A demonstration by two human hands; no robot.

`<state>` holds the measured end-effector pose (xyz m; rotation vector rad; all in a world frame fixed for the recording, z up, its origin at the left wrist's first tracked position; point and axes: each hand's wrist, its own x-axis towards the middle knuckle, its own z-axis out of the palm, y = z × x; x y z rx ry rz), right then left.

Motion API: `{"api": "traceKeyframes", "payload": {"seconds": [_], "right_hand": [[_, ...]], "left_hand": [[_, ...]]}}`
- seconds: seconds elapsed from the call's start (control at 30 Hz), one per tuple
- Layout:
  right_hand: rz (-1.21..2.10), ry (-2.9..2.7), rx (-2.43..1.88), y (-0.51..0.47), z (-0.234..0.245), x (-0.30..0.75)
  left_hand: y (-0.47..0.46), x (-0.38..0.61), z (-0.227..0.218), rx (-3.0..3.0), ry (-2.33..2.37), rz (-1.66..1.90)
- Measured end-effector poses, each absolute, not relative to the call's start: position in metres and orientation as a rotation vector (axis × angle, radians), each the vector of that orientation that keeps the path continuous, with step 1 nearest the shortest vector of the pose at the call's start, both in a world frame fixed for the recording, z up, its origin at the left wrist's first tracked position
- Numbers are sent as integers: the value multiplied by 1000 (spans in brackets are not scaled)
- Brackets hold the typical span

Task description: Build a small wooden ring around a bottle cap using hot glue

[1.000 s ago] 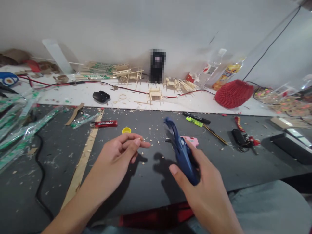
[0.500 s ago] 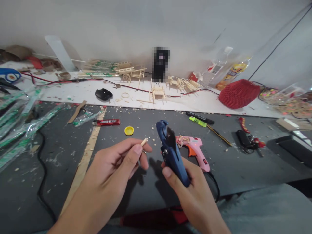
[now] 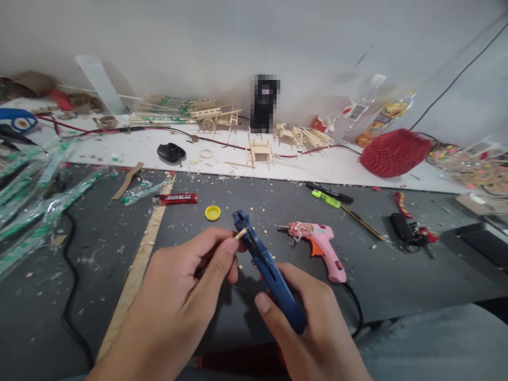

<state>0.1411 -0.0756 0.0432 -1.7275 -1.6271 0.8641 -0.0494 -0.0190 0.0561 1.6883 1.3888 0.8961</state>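
Between thumb and fingers, my left hand [image 3: 190, 280] pinches a thin pale wooden stick [image 3: 241, 234]. The stick's tip is at the head of a blue hand cutter [image 3: 270, 270]; I cannot tell whether it lies between the jaws. My right hand [image 3: 305, 307] is wrapped around the cutter's handles, with the head angled up to the left. Just right of the cutter, a pink glue gun [image 3: 323, 243] with an orange trigger lies on the table. A yellow bottle cap [image 3: 212, 212] and a red lighter [image 3: 177, 198] lie beyond my left hand.
Small wooden models, including a cart [image 3: 210, 119] and a chair [image 3: 261, 151], stand on the white ledge [image 3: 159, 166]. Plastic wrappers [image 3: 47, 206] cover the left side. A highlighter [image 3: 325, 199], pencil [image 3: 363, 221] and keys [image 3: 413, 233] lie right. Wood chips dot the grey table.
The cutter has moved left and tilted, bringing its head to the stick's tip. My left hand has stayed nearly in place, still pinching the stick.
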Motion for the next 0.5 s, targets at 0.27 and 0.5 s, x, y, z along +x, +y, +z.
{"api": "traceKeyframes", "payload": {"seconds": [0.27,0.5], "right_hand": [[556,-1730,-1719,-84,24,142],[363,-1799,-1682,-86,21,141]], "left_hand": [[-18,-48,64,1895,1457,980],[-18,-48,65,1909,1532,964]]}}
